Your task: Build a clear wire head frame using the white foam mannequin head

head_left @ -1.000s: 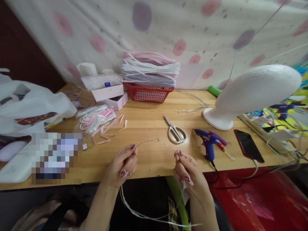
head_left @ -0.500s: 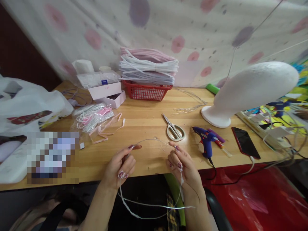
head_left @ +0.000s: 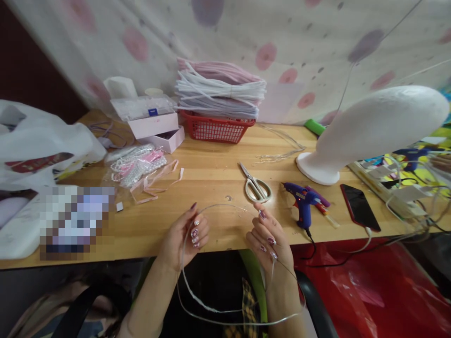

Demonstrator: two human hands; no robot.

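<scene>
Since the earlier frames the left hand [head_left: 183,237] has been turned palm-inward, and the wire [head_left: 220,206] now arches between both hands rather than being pinched near the fingertips. The left hand is curled loosely around one end of the wire, fingers partly closed on it. The right hand [head_left: 269,237] is closed on the other end, thumb against fingers. Both hands are held at the near edge of the table [head_left: 211,173], with the wire's loose loops hanging below that edge over the lap. A bare strip of wood lies between the hands and the scissors [head_left: 256,188]. To the right, a glue gun [head_left: 302,204] and a phone [head_left: 359,206] are set near the edge; a foam head [head_left: 373,126] stands behind. A red basket [head_left: 218,129] sits at the far edge.
</scene>
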